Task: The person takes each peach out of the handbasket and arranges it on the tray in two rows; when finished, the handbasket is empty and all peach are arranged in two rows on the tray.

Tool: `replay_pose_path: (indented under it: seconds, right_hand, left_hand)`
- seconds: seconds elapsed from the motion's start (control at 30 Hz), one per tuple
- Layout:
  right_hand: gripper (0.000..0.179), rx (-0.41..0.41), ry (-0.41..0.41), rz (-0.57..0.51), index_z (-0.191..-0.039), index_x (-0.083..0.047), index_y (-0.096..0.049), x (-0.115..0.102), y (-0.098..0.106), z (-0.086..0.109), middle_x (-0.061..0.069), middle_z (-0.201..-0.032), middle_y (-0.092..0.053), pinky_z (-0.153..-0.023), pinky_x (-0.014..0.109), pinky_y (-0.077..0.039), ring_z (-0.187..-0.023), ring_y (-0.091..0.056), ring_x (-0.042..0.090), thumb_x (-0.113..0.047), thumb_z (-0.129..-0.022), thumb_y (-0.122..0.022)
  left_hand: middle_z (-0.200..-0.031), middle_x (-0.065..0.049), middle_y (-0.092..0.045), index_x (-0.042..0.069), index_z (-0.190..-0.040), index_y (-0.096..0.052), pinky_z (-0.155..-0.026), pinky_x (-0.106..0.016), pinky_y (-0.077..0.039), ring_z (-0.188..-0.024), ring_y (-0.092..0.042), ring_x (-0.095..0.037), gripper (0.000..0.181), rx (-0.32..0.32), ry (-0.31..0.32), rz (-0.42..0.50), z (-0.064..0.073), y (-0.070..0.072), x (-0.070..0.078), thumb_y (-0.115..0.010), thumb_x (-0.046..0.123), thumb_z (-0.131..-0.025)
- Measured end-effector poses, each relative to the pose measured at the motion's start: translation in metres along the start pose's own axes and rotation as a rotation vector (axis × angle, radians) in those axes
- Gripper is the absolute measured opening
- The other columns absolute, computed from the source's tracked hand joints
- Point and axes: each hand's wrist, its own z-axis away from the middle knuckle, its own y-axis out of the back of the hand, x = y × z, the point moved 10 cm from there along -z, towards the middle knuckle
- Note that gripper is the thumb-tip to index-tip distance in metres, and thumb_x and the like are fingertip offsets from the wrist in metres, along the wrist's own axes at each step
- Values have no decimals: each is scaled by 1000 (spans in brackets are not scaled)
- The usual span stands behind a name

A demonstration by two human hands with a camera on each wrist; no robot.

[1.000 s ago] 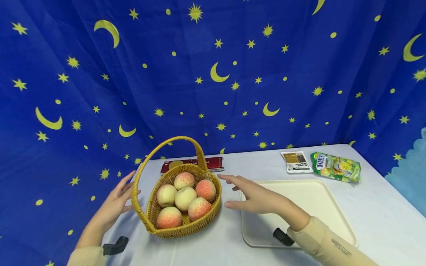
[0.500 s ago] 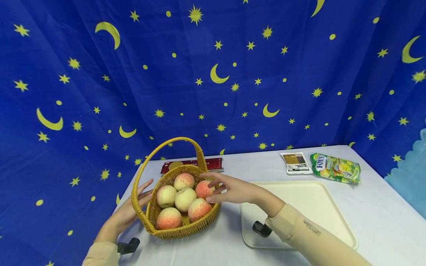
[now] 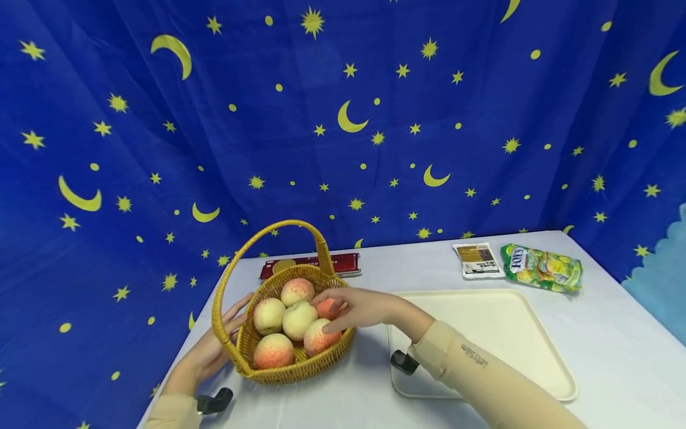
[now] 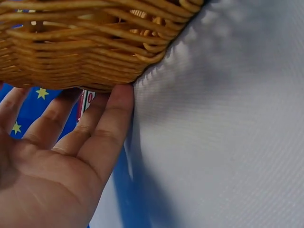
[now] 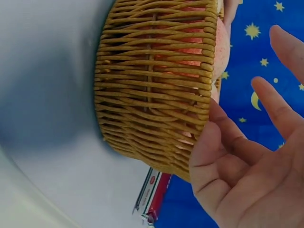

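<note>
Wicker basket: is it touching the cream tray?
Apart: the head view shows a strip of white tablecloth between the wicker basket and the cream tray.

1. Your basket (image 3: pixel 289 374) is woven from ridged, wicker-like strands with a slight sheen.
2. The peaches (image 3: pixel 273 351) before you look matt.
3. Your tray (image 3: pixel 498 322) resembles smooth, low-sheen plastic.
4. You have a matt, finely textured tablecloth (image 3: pixel 343 399).
5. Your green bag (image 3: pixel 543 268) is glossy, crinkled plastic film.
</note>
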Motion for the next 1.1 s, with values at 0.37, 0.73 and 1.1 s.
replay_pose_path:
  seconds: [0.37,0.73,1.1]
  right_hand:
    - [51,-46,-35,117,-147,-15,-64,-1,-11,-15,3,-157,-52,-124,47,-38,-149,-44,25,-26,-100,-79]
    - [54,-156,-148,454,-152,-28,-61,-7,-12,-29,1,-168,-47,-129,47,-36,-158,-39,23,-42,-102,-74]
    - [41,-232,-238,365,-133,-24,-69,-7,-12,-36,0,-141,-57,-70,22,-50,-89,-57,10,-30,-96,-84]
  left_hand:
    - [-181,-8,-7,36,-174,-11,-102,-27,-50,-140,-50,-21,65,21,9,-33,-2,1,-6,-42,42,-117]
    - [-181,-8,-8,37,-174,-11,-99,-26,-51,-132,-51,-14,64,33,16,-32,0,0,-5,-41,43,-117]
    - [-183,-11,-4,40,-173,-13,-104,-30,-49,-155,-37,-40,66,57,41,-44,1,2,-7,-43,47,-116]
